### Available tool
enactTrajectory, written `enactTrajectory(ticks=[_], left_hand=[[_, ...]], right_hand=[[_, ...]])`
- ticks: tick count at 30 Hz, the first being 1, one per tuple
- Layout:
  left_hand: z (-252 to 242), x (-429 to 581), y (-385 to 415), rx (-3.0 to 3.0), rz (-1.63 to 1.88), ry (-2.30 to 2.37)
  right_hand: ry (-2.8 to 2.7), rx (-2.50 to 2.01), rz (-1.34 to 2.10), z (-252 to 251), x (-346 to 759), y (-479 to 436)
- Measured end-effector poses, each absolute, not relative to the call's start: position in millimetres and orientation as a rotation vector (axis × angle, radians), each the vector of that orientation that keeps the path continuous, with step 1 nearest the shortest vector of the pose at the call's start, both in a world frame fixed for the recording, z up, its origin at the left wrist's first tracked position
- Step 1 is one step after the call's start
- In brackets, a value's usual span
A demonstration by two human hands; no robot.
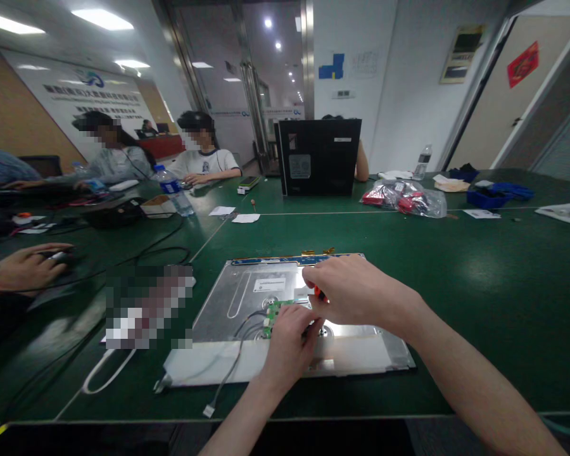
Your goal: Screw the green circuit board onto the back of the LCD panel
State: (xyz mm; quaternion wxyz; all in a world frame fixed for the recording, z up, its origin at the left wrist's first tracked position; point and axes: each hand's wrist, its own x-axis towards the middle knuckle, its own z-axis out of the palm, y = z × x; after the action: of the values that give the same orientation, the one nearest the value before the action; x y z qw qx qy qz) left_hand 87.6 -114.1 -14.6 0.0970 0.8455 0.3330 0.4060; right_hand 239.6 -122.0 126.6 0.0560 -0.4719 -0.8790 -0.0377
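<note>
— Nearest the lens, what do you see?

— Two bare forearms reaching in from the bottom edge. Both hands meet over the middle of a metal panel [247, 297] lying flat on the green bench [479, 304].

— What has the left hand got?

— The left hand [289, 342] is curled with its fingers pressed down at the edge of a small green circuit board [276, 311] fixed to the panel. Whether it pinches anything, I cannot tell.

— And the right?

— The right hand [356, 291] is closed in a loose fist just above and touching the left. It grips something with an orange handle [318, 293], only a sliver of which shows between the fingers.

— What lies around them?

— Thin grey wires [240, 354] run from the board toward the body and off the panel's near edge, over a white strip [351, 354] along that edge. Left of the hands is a white cable loop [105, 373]. Further left, another person's hand [26, 266] rests on a mouse. Well beyond the hands stand a black monitor back [319, 157], a water bottle [173, 189] and a clear bag of red parts [403, 197].
</note>
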Motion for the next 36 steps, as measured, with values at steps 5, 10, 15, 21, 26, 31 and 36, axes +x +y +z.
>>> enactTrajectory(ticks=[5, 10, 15, 21, 26, 31, 36], left_hand=[[-17.6, 87.8, -112.3, 2.5, 1.228, 0.982], [-14.6, 88.1, -114.0, 2.472, 1.189, 1.004], [-14.9, 88.2, -113.9, 2.469, 1.218, 0.983], [-15.7, 88.4, -112.8, 2.502, 1.241, 0.994], [-14.5, 87.6, -113.6, 2.481, 1.193, 1.019], [-17.9, 87.2, -112.5, 2.49, 1.235, 1.034], [-17.6, 87.3, -113.2, 2.507, 1.187, 1.027]], right_hand=[[-2.682, -1.5, -0.115, 128.3, 236.5, -118.4], [-2.7, -1.441, -0.114, 128.9, 238.3, -119.0], [-2.715, -1.358, -0.114, 126.9, 241.7, -121.0], [-2.677, -1.501, -0.099, 128.2, 236.4, -117.7], [-2.697, -1.425, -0.127, 128.6, 239.5, -120.7], [-2.718, -1.425, -0.132, 129.1, 239.0, -122.0], [-2.688, -1.511, -0.13, 129.8, 236.2, -119.3]])
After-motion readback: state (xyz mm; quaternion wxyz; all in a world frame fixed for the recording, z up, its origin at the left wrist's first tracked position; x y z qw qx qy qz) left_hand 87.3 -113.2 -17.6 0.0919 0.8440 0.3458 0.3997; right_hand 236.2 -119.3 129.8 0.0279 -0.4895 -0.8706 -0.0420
